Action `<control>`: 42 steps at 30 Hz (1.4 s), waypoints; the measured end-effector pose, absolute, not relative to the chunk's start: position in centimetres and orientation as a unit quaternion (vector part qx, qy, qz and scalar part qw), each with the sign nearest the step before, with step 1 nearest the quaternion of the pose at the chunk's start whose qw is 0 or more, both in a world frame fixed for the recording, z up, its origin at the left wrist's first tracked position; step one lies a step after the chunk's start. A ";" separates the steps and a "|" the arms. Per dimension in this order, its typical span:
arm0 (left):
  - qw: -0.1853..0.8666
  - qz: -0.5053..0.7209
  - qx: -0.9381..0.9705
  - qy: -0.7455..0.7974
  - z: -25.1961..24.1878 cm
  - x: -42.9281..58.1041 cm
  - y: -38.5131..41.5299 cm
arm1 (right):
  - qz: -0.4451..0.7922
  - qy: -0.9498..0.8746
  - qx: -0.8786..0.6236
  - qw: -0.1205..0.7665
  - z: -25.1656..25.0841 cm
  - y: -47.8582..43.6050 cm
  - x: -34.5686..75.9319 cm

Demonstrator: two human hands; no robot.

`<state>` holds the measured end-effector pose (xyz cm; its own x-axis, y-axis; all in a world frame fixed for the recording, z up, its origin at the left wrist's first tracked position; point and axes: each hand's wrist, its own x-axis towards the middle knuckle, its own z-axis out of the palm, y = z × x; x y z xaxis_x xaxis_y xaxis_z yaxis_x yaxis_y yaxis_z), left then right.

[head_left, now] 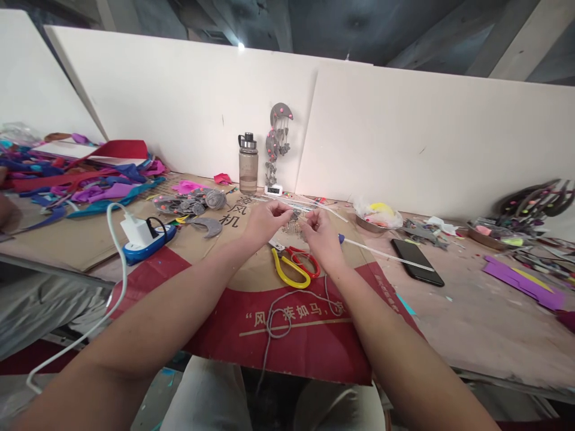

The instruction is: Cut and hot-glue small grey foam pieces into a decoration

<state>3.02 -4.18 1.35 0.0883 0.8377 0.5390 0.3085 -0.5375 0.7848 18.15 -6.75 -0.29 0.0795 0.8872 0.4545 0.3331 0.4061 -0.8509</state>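
Observation:
My left hand (271,220) and my right hand (321,234) are raised above the paper, each with thumb and fingers pinched together. What they hold is too small to make out. Between them shows a small grey piece (295,216) with thin pin-like bits below it. Just under my hands lie scissors with yellow handles (293,276) and a red-handled pair (309,257). Grey yarn (279,311) loops over the red part of the paper and hangs past its front edge; its other end passes behind my right forearm.
Left are a blue power strip (148,242) with a white charger and cable, a grey yarn ball (215,199) and felt scraps (108,173). Behind stand a water bottle (248,167) and a grey moon hanging (279,120). A phone (417,262) and bowl (375,224) lie right.

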 end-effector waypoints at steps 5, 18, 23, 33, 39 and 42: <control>0.316 0.520 0.681 0.408 1.3 3.1 -4.3 | 0.098 -0.680 -0.500 0.527 0.6 -7.3 18.8; 0.378 0.501 0.677 0.384 1.2 3.4 -4.4 | 0.071 -0.695 -0.529 0.481 1.0 -7.6 18.6; 0.382 0.499 0.666 0.402 1.3 3.4 -4.6 | 0.067 -0.698 -0.536 0.469 1.1 -7.8 18.6; 0.377 0.483 0.676 0.408 1.0 3.2 -4.1 | 0.013 -0.707 -0.537 0.460 1.0 -8.0 18.9; 0.396 0.484 0.671 0.399 1.5 3.5 -4.8 | 0.038 -0.695 -0.553 0.458 1.1 -8.0 18.5; 0.409 0.487 0.663 0.395 1.6 3.6 -5.0 | 0.075 -0.686 -0.551 0.469 1.1 -7.9 18.3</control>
<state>3.62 -4.98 1.57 0.2132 0.9222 0.3226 0.1238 -0.3531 0.9274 18.29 -7.87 1.06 0.0470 0.8257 0.5622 0.6858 0.3826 -0.6192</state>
